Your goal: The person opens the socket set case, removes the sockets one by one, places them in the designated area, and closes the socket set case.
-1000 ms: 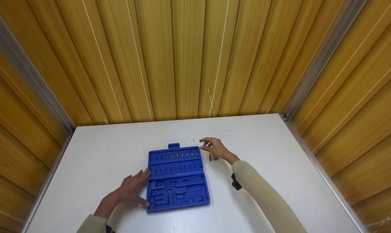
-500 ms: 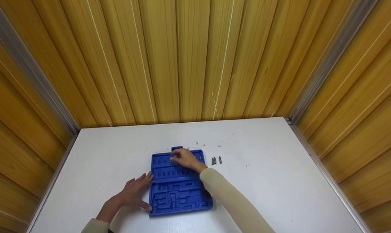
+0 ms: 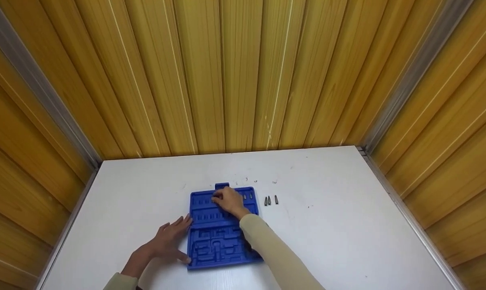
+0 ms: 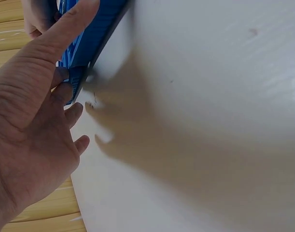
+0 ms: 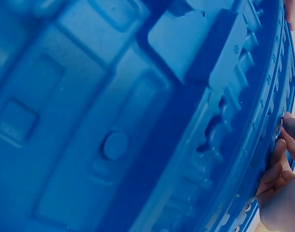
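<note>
An open blue plastic case (image 3: 222, 266) lies on a white table, its moulded slots facing up. My left hand (image 3: 168, 240) rests along the case's left side with fingers spread, thumb at the near corner; in the left wrist view its fingers (image 4: 73, 115) reach the case's edge. Over the upper row of slots, my right hand (image 3: 230, 200) pinches a small metal screwdriver bit, mostly hidden by the fingertips. Some bits (image 3: 251, 195) stand in that row to the right of the hand. Three loose bits (image 3: 269, 200) lie on the table right of the case.
The white table (image 3: 327, 225) extends around the case. Small dark marks (image 3: 255, 181) dot its surface behind the case. Yellow wood-patterned walls (image 3: 238, 80) with grey metal corner posts enclose the table's back and sides.
My right hand has moved left from beside the case's upper right corner to the upper slot row, then shifted slightly there. My left hand has stayed at the case's left side.
</note>
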Action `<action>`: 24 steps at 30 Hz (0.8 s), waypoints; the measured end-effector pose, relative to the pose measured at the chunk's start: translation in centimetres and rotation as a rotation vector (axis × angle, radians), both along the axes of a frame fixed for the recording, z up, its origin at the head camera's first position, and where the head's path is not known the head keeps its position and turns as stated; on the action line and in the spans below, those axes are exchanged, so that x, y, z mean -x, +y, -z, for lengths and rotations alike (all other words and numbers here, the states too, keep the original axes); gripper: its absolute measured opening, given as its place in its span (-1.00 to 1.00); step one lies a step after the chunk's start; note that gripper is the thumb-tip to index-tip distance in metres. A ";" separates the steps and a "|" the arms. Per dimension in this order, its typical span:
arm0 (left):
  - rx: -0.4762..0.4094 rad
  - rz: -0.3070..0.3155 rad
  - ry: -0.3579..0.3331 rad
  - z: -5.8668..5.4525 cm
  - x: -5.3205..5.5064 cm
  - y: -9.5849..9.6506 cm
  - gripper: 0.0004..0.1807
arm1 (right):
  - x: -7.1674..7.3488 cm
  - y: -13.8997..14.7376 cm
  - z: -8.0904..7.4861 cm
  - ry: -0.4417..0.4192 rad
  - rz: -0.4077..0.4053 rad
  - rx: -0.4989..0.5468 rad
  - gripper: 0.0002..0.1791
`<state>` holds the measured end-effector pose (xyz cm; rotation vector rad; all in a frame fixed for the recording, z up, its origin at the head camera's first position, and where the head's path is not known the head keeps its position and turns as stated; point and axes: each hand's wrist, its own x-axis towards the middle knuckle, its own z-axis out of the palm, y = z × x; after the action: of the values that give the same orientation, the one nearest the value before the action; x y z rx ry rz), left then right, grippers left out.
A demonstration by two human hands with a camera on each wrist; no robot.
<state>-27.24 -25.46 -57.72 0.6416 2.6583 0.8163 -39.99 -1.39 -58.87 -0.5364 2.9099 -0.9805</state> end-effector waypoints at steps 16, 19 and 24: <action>0.019 -0.018 -0.017 -0.1 0.0 -0.4 0.41 | -0.5 -0.3 -0.7 -0.084 -0.055 0.030 -0.76; 0.021 -0.012 -0.008 0.0 0.0 -0.3 0.41 | -0.5 -0.1 -0.9 -0.109 -0.073 0.064 -0.79; 0.047 -0.003 0.023 0.0 0.3 0.0 0.42 | -0.2 0.8 -1.6 -0.178 -0.172 0.227 -0.85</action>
<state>-27.57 -25.50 -57.69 0.6386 2.6910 0.7489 -39.78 -0.62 -57.22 -0.6580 2.5655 -1.2684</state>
